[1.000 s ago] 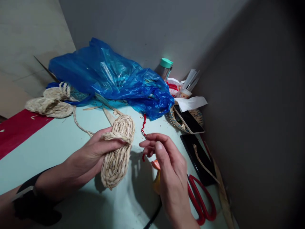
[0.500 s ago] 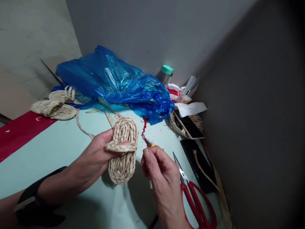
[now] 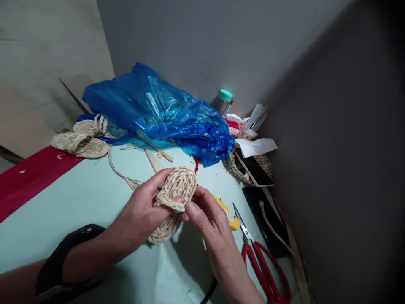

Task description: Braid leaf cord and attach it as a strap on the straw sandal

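Observation:
My left hand (image 3: 148, 207) is closed around a small woven straw slipper (image 3: 180, 181), made of coiled braid with a band across it. The left thumb passes under the band. At the slipper's right edge, my right hand (image 3: 211, 219) pinches the end of the band between thumb and fingers. The slipper is tilted, and its lower part shows below the band. A yellow-handled tool (image 3: 232, 217) lies just beyond my right hand, partly hidden by it. Red scissors (image 3: 265, 270) rest to the right of that hand, points away from me.
Two more straw slippers (image 3: 80, 145) lie at the left with a braided cord. A blue plastic bag (image 3: 152, 105) spreads along the back. Behind on the right are a green-lidded bottle (image 3: 225, 96), a woven basket (image 3: 232, 166) with a phone (image 3: 255, 166), and a black flat object (image 3: 261, 219).
My right hand has moved left onto the slipper's edge. The slipper has tilted and shifted slightly right and down. The yellow-handled tool shows more, and the view has shifted a little.

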Motion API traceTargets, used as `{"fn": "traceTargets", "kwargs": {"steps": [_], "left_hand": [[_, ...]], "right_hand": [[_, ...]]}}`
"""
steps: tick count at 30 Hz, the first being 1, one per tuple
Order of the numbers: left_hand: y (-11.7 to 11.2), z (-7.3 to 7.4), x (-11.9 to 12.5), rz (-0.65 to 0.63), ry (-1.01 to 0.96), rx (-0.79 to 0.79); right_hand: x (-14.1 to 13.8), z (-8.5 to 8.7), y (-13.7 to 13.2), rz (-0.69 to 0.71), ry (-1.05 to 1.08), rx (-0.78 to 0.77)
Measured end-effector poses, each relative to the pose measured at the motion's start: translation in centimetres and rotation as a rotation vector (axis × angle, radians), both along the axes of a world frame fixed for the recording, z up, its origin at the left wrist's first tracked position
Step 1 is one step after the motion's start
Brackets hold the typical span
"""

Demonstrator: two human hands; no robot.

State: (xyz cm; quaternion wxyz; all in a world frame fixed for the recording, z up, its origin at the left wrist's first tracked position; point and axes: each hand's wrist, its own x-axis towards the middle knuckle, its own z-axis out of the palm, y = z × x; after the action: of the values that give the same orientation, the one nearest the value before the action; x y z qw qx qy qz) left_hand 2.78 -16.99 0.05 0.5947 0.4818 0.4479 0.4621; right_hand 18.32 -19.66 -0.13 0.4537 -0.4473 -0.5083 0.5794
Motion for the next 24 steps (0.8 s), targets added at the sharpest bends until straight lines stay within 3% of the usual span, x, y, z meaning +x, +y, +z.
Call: {"fn": "traceTargets", "kwargs": {"steps": [8,12,24], "left_hand": [[0.3,0.4,-0.8,-0.119,-0.350,-0.271],[0.8,0.5,-1.3,-0.115,-0.347,-0.344],[1.0,-0.1,-0.8,-0.071,-0.345,-0.386]], "right_hand": [[0.4,-0.9,1.0,-0.133,0.268,-0.154],[0.4,-0.5,1.2,-0.189,0.366,-0.198],[0.5,-1.0,0.6,-0.149,0.302,-0.174]]}}
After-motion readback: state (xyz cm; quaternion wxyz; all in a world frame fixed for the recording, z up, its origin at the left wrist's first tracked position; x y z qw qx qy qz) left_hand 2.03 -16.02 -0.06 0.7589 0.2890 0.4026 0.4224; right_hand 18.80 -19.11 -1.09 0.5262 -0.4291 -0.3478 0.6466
